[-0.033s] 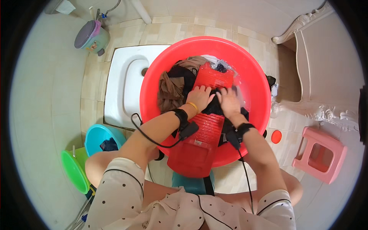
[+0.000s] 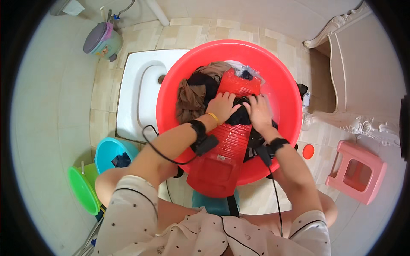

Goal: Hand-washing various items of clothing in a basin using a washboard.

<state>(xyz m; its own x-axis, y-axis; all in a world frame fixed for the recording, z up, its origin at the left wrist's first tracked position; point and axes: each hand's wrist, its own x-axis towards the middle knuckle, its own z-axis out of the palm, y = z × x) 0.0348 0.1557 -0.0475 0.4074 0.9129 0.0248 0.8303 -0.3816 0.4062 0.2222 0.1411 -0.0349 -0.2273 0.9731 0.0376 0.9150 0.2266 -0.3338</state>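
Black, rumpled cloth lies across the ridged red plastic washboard, within the wide round red plastic tub. It has edged slightly up the board, baring more ridges, so I'd judge rubbing is under way. The left hand and right hand bend fingers over it; whether clenched, I can't tell

At centre, the washboard is glossy, ridged plastic, the black garment cloth, the basin smooth plastic; at left, the toilet looks glossy ceramic.

Washboard leaning in basin, cloth on washboard, stool right
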